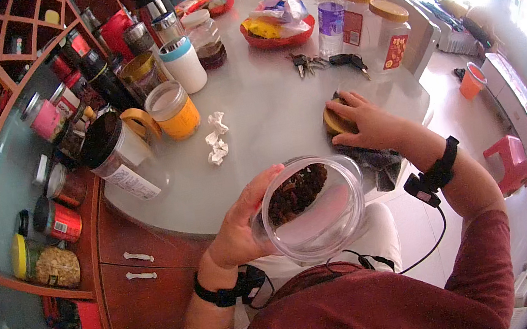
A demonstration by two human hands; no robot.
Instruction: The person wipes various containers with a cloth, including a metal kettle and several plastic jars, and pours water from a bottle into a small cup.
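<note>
A clear plastic jar (320,237) without a lid is tilted in my left hand (239,224), its round mouth facing up towards me. Dark brown dried pieces (298,192) lie against one side inside it. Over the table's near right edge, my right hand (372,122) has its fingers and thumb around a round gold-coloured lid (337,120). That lid rests on or against a dark grey cloth (375,160), which hangs partly over the edge. The palm side of my right hand is hidden.
Crumpled white tissues (216,138) lie mid-table. Leftward stand a lidded plastic jug (112,141), an orange-filled jar (174,111) and a white bottle (185,66). Further back are keys (307,63), a purple-labelled bottle (330,16), two wooden-lidded jars (392,33) and a red bowl (275,40).
</note>
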